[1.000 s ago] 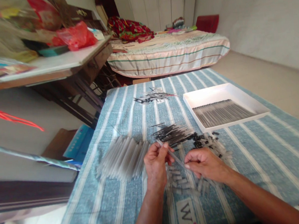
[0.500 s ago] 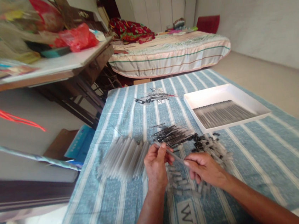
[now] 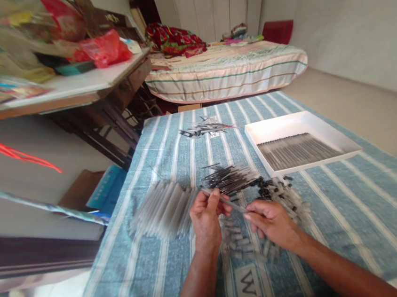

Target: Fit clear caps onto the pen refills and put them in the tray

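A thin grey translucent pen barrel [image 3: 237,207] slants between my two hands above the table. My left hand [image 3: 206,221] is closed round its upper left part, thumb on top. At the lower right end, the fingertips of my right hand [image 3: 273,222] pinch it; whether a small part is also between them is hidden. Left of my hands lies a stack of similar grey barrels [image 3: 164,209]. Just beyond them is a heap of dark-tipped pen refills [image 3: 228,178]. Small black pieces [image 3: 265,187] and translucent caps [image 3: 292,200] lie beside my right hand, with more short translucent pieces [image 3: 244,245] below.
A white open box [image 3: 270,126] at the right holds a row of grey pens [image 3: 294,150]. Farther back lies a small bunch of thin dark sticks [image 3: 208,128]. The table has a blue striped cloth [image 3: 137,277]. A cluttered side table [image 3: 82,95] stands left, a bed [image 3: 226,72] behind.
Both hands keep the pen barrel and have barely moved. My right fingers sit slightly differently at its end, and the view has shifted a little.
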### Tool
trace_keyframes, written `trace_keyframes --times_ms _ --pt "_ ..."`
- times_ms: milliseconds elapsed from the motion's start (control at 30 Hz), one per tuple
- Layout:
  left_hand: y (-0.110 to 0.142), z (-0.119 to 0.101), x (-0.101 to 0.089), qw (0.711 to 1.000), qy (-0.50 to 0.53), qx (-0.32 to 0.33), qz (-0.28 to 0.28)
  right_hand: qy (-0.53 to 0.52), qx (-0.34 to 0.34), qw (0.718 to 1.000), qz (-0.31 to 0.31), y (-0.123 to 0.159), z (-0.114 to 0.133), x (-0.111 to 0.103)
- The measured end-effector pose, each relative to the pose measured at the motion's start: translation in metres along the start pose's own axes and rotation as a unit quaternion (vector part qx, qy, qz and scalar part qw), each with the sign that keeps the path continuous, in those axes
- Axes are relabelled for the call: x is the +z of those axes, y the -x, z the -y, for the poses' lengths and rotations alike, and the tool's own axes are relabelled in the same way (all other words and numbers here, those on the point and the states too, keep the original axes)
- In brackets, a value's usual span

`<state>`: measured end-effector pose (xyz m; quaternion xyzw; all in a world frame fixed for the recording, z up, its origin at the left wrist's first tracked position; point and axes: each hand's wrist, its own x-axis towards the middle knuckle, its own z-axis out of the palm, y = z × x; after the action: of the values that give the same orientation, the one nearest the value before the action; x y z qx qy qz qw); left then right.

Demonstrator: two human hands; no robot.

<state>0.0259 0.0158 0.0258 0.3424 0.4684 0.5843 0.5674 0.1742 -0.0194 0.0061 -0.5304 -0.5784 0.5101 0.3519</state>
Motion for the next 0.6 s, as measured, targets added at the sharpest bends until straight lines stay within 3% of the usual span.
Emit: trace_keyframes --times_ms 367,500,600 --pt "-0.003 -0.006 -0.003 1.000 -0.008 0.002 -0.008 0.085 -0.043 0.995 0.023 -0.008 0.010 0.000" --pt "-0.004 -0.009 -0.004 1.000 -0.026 0.011 -0.010 0.294 -0.138 0.944 0.054 -0.018 0.034 -0.010" --pt "-0.004 -0.008 -0.003 0.998 -0.054 0.000 0.031 0.363 -0.159 0.917 0.049 -0.025 0.047 -0.013"
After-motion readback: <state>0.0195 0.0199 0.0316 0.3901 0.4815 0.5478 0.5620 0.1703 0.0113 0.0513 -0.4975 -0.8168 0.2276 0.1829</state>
